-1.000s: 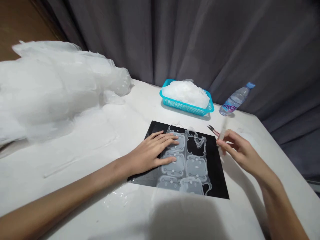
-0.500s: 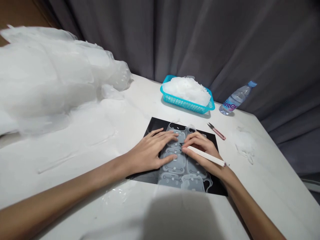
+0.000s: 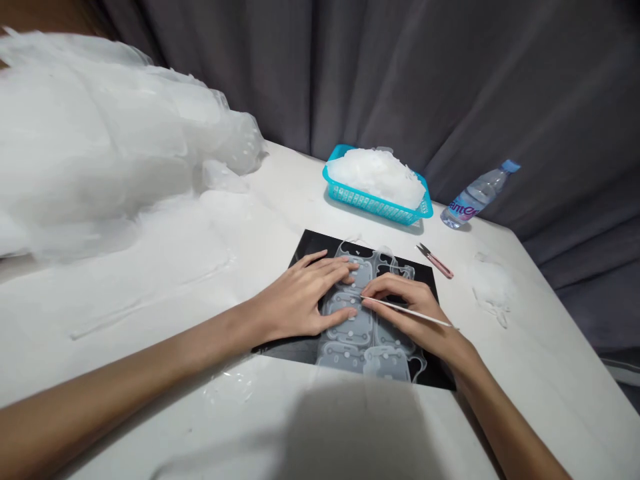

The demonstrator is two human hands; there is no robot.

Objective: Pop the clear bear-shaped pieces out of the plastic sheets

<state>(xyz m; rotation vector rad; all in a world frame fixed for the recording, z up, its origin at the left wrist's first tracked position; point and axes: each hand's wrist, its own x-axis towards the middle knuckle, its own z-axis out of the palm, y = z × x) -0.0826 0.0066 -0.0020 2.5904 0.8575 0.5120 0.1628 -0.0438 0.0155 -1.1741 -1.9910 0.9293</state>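
Observation:
A translucent moulded silicone-like sheet (image 3: pixel 345 360), made of several rounded rectangular pieces joined by thin edging, lies on a black mat (image 3: pixel 435 370). My left hand (image 3: pixel 305 297) is spread flat over the sheet's left side, fingertips and thumb resting on its pieces. Beside it, my right hand (image 3: pixel 407 300) pinches a slim, flat white-handled tool (image 3: pixel 415 312), seen nearly edge-on. The tool's front end is at the sheet between the two hands; its tip is too small to make out. Fingers and palms cover part of the sheet.
Behind the mat stands a blue basket (image 3: pixel 375 203) heaped with white translucent pieces. A water bottle (image 3: pixel 475 197), pink-handled thread snips (image 3: pixel 435 261) and a loose translucent scrap (image 3: pixel 493 287) are to the right. Large bagged white material (image 3: pixel 110 147) fills the left of the table (image 3: pixel 215 427).
My right hand has turned the tool, so its broad white face now shows as a thin edge. My left hand stays spread on the sheet. The view has shifted slightly.

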